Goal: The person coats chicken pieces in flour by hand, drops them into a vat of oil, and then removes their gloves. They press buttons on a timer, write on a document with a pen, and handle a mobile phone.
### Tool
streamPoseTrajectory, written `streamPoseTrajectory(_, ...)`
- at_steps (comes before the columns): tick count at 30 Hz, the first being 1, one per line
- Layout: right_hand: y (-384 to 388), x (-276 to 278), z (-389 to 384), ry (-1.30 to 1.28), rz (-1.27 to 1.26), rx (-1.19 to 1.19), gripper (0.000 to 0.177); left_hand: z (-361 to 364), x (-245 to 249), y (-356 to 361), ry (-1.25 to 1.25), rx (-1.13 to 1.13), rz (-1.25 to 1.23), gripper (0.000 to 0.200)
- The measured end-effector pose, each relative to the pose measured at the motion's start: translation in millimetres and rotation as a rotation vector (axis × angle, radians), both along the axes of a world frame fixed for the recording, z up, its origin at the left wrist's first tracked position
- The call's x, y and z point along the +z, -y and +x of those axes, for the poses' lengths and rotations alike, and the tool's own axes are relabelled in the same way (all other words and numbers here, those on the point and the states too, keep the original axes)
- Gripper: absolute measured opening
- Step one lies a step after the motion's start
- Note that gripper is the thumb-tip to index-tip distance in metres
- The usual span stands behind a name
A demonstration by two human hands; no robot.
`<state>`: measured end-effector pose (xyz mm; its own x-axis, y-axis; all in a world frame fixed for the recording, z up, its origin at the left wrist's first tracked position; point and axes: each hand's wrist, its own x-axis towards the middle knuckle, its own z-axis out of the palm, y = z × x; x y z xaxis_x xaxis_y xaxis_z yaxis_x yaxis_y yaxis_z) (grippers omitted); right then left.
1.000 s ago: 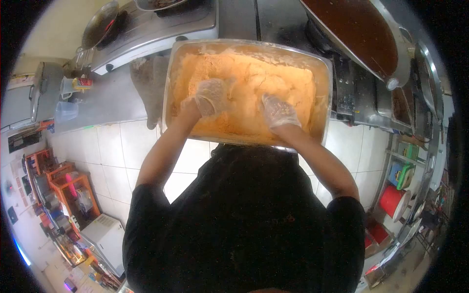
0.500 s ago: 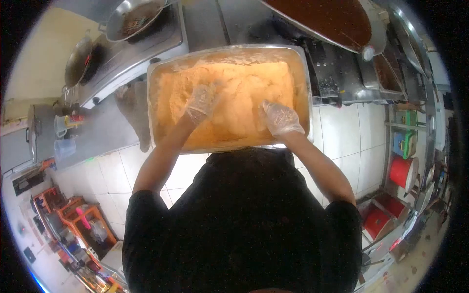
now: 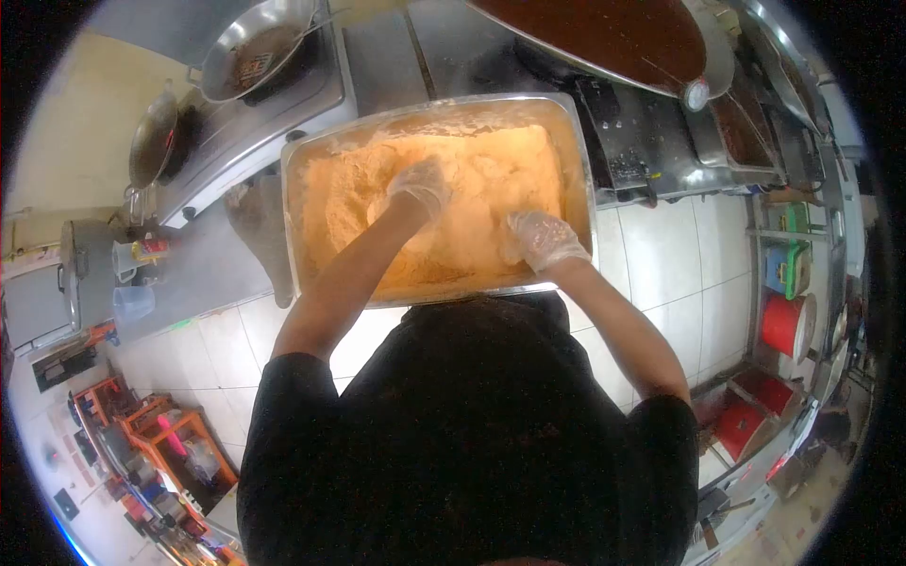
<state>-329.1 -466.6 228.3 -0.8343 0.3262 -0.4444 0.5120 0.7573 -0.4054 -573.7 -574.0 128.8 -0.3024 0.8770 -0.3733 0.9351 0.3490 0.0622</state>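
A large metal tub (image 3: 294, 222) holds a deep bed of pale orange, flour-like powder (image 3: 472, 151). Both of my hands are in it, each in a clear plastic glove dusted with powder. My left hand (image 3: 421, 184) reaches into the left-middle of the powder, palm down, its fingers hidden beneath it. Near the tub's right side, my right hand (image 3: 545, 241) is curled with its fingertips down at the powder. Whatever lies under its fingers cannot be made out. The powder is heaped and furrowed around both hands.
A wide pan of dark brown liquid (image 3: 604, 38) stands beyond the tub at the right, with a round dial at its rim. A stove (image 3: 321, 90) carries a wok (image 3: 222, 66) at the upper left. A clear plastic jug (image 3: 132, 302) is on the left counter. Red drums (image 3: 783, 323) sit on a right-hand rack.
My left hand has moved slightly right and turned, from blurred fingers spread over the powder to pressing down in it. My right hand stays near the tub's right side, fingers still curled.
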Motion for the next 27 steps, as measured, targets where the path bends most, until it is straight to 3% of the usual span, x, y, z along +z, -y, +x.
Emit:
streamPoseTrajectory(5,-12,-21,5,0.040,-0.009,0.095,0.024,-10,5,-8,0.045,0.038,-0.026,0.042)
streamPoseTrajectory(7,-11,-17,4,0.035,0.014,0.154,0.024,-8,39,-7,-0.004,-0.162,0.006,0.035)
streamPoseTrajectory(11,-7,2,-14,0.139,-0.009,0.175,0.030,-53,13,6,-0.134,-0.326,-0.009,0.029)
streamPoseTrajectory(13,-5,11,-20,0.137,-0.037,0.193,0.033,-70,-9,31,0.745,0.272,0.588,0.022)
streamPoseTrajectory(14,-4,20,-23,0.101,-0.059,0.152,0.036,-70,-8,37,0.740,0.282,0.592,0.022)
streamPoseTrajectory(17,7,40,-32,0.040,-0.070,0.081,0.042,-26,68,51,0.698,0.365,0.501,0.020)
streamPoseTrajectory(20,22,66,-47,-0.034,-0.099,0.005,0.044,11,97,57,0.916,0.385,0.581,0.022)
streamPoseTrajectory(22,26,71,-54,-0.088,-0.136,-0.039,0.045,30,114,54,0.814,0.214,0.576,0.032)
streamPoseTrajectory(23,27,68,-57,-0.070,-0.158,-0.028,0.045,40,127,52,0.815,0.219,0.580,0.032)
streamPoseTrajectory(25,28,56,-57,-0.052,-0.175,-0.012,0.045,50,151,47,0.807,0.474,0.507,0.041)
streamPoseTrajectory(27,28,42,-52,-0.057,-0.079,-0.079,0.041,41,135,50,0.679,0.417,0.517,0.044)
